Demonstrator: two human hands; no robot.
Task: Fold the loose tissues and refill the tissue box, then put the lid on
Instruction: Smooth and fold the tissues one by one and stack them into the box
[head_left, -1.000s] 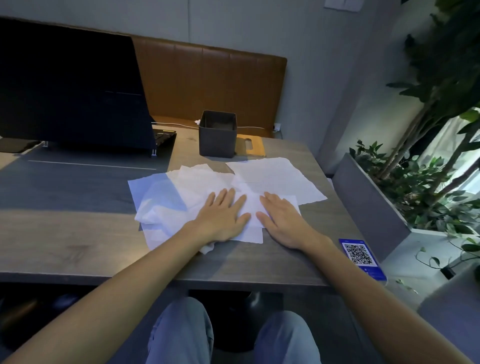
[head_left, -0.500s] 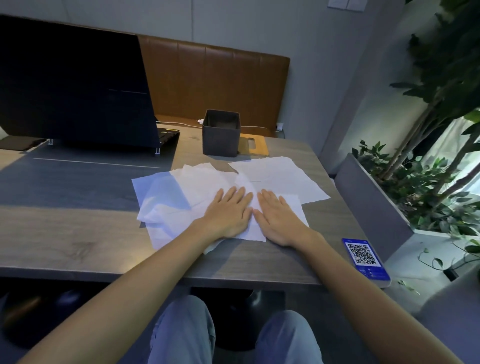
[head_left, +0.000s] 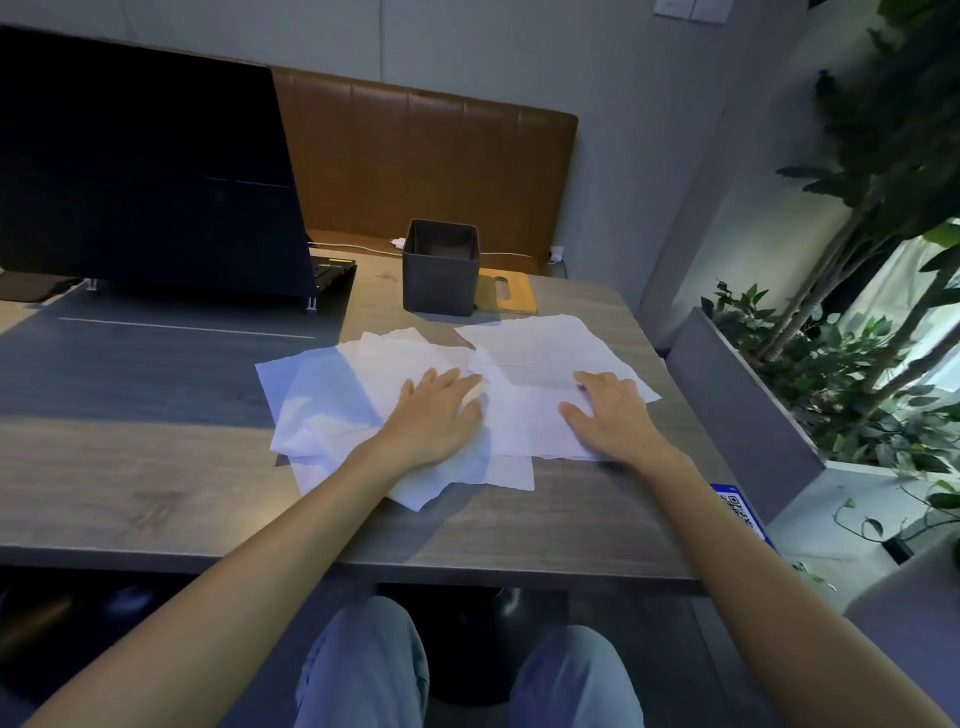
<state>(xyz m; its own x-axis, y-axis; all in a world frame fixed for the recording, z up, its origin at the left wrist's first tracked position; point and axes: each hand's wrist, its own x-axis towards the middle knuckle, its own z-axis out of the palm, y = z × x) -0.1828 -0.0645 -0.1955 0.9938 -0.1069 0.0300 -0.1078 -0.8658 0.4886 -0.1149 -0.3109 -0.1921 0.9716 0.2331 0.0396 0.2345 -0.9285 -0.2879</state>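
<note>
Left hand (head_left: 436, 415) and right hand (head_left: 608, 415) both palm-down, fingers (head_left: 449, 382) straight and slightly spread, pressing flat on the tissues (head_left: 363, 374); neither hand grips or pinches anything. The hands are apart, with a bare strip of sheet between them. Risks, as I judge them: the sheets overlap at odd angles, so a sliding palm may drag the lower ones along and bunch them; thin paper pinned by one hand and pulled by the other could tear; a crooked fold would make a wad too wide for the narrow box mouth. One corner of the pile points at the near edge of the worktop (head_left: 130, 483), and a careless sweep could push sheets off it. Tissues: white, thin, soft, faintly creased, ragged-edged, roughly square, lying right of centre between the near edge and the box. Tissue box (head_left: 440, 280): dark grey, square, upright, open-topped, matte, standing toward the far right corner; its bottom is too dark to read. Lid (head_left: 511, 296): flat pale wood with an oval slot, lying just beside the box on its right. Worktop: matte grey wood grain. Dark laptop (head_left: 145, 176) at the far left; blue QR card (head_left: 740, 512) at the right edge.
</note>
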